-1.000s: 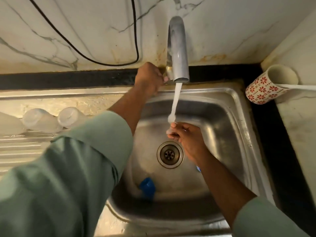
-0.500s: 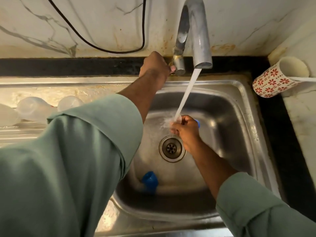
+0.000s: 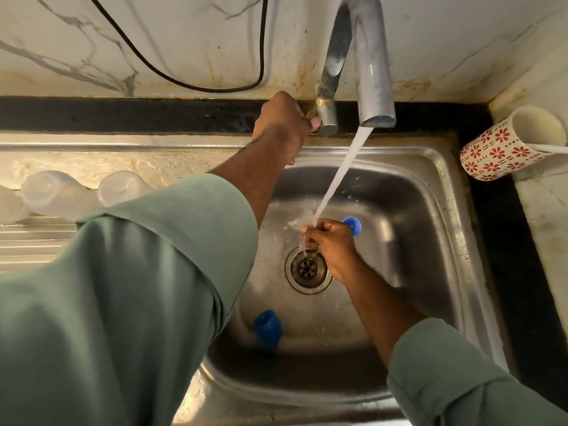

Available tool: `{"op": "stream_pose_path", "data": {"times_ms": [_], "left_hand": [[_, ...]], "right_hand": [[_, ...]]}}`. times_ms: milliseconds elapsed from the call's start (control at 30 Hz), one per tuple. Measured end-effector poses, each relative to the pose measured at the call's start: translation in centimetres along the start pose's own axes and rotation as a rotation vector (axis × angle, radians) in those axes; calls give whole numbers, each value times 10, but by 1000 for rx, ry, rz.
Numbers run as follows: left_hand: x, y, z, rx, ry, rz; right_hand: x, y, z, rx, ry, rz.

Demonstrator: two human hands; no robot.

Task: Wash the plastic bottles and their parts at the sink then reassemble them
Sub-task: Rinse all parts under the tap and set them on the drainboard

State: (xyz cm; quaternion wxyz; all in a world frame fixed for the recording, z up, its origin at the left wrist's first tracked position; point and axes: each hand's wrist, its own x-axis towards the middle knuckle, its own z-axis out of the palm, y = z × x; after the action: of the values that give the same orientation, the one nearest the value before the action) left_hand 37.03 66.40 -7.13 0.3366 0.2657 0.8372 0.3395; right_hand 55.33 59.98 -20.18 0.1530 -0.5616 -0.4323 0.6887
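My left hand (image 3: 284, 124) grips the tap handle at the base of the steel tap (image 3: 370, 66). Water runs from the spout onto my right hand (image 3: 330, 241), which is curled round a blue bottle part (image 3: 353, 225) over the drain (image 3: 308, 269) of the steel sink (image 3: 436, 241); only the part's blue end shows past my fingers. A second blue cap (image 3: 268, 329) lies on its side at the sink's near left. Translucent plastic bottles (image 3: 58, 192) lie on the draining board at the left, partly hidden by my sleeve.
A white mug with red flowers (image 3: 504, 149) lies tipped against the counter corner at the right. A black cable (image 3: 184, 81) hangs along the marble wall behind the sink. The ribbed draining board (image 3: 33, 241) runs off to the left.
The water stream has grown stronger. My right hand has shifted slightly under it, showing the blue part's end. The camera has moved closer; my left hand stays on the tap handle.
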Motion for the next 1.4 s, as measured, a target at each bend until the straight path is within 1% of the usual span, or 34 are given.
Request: {"op": "stream_pose_path", "data": {"times_ms": [200,367,467,633,767,867,1000,1167,1233,1400], "left_hand": [[-1,0,2,23,26,23],[-3,-1,3,57,41,39],[-5,1,3,67,45,33],[-9,6,1,85,39,31],[-12,5,1,111,42,45],[-14,5,1,116,52,47],[-14,8,1,123,50,48],[-13,7,2,121,49,47],[-13,7,2,117,48,49],[-12,5,2,122,58,55]], "right_hand": [[3,-1,-1,39,20,21],[6,2,-6,325,15,168],[8,0,-9,386,7,219],[10,-4,-4,492,5,217],[9,-7,6,446,-23,203],[8,-7,12,406,38,208],[10,-12,15,252,136,209],[13,-13,12,320,117,226],[12,-10,12,293,164,235],[14,-6,15,117,276,258]]}}
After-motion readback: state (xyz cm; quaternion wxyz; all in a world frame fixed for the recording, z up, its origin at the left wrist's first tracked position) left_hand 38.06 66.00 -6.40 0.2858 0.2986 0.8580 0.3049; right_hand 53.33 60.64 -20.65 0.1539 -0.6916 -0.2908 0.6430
